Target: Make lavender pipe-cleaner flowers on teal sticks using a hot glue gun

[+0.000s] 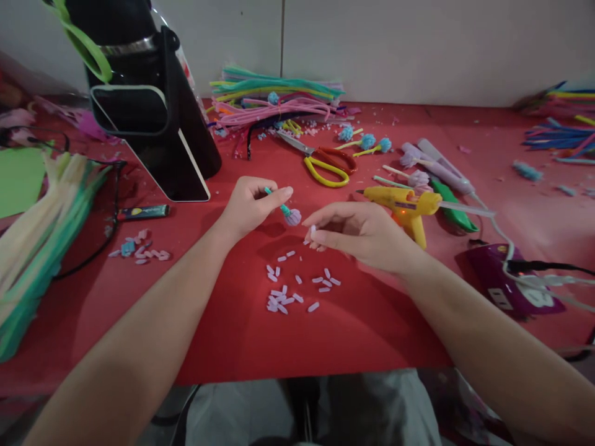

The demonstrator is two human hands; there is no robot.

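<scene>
My left hand [251,203] is closed on a teal stem with a small lilac flower head [292,216] at its tip, held just above the red table [232,334]. My right hand [353,232] hovers to the right of the flower, fingers curled and pinching one small lilac piece [312,233] at the fingertips. Below both hands lie several short lilac pipe-cleaner pieces [297,291] scattered on the table. A yellow glue gun [404,204] rests just behind my right hand.
Yellow-handled scissors [325,164] and finished pompom flowers [367,142] lie behind. Pipe-cleaner bundles [274,96] sit at the back, more at the left edge [41,223] and far right. A black stand [149,105] is at the back left, a purple power strip [515,288] at the right.
</scene>
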